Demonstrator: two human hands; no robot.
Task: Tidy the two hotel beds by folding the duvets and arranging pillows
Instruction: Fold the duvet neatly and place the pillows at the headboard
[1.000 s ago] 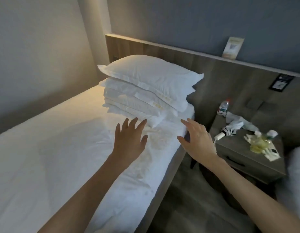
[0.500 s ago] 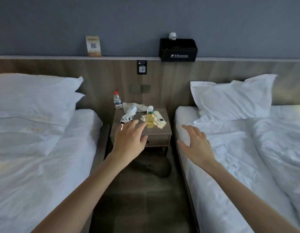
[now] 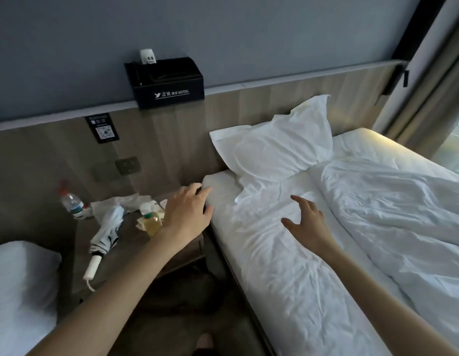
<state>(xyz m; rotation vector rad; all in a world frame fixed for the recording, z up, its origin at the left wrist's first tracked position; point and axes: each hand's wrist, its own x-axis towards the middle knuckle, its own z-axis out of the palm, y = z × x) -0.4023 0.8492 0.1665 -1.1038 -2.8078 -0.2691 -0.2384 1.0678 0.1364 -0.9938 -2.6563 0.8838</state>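
Both bare arms reach forward from the bottom of the view, palms down. The left hand [image 3: 187, 214] is held out over the gap where the counter [image 3: 125, 244] meets the near corner of the bed [image 3: 274, 273]. Its fingers [image 3: 195, 188] are straight and slightly spread, pointing toward one o'clock, and they hold nothing. Their tips lie at the mattress corner, but I cannot tell whether they touch it. The right hand [image 3: 306, 224] is over the wrinkled sheet, at three o'clock from the left hand and apart from it. Its fingers [image 3: 299, 201] are fanned and loosely bent, with the thumb out toward nine o'clock. It grips nothing, and contact with the sheet is unclear.

The pillow [image 3: 277, 147] leans tilted against the wooden headboard [image 3: 172, 142], at twelve o'clock from the right hand, its lower corner resting on the sheet. The rumpled duvet [image 3: 393, 217] lies unfolded along the far side of the bed, at three o'clock from the right hand and just beside it.

On the counter, at nine o'clock from the left hand, are a small bottle of yellow drink [image 3: 152, 222], a folded umbrella [image 3: 107, 229] and, nearer the headboard, a water bottle [image 3: 71, 201]. A black box [image 3: 169, 84] sits on the ledge above, at twelve o'clock. The second bed [image 3: 17, 294] shows at eight o'clock, blurred.
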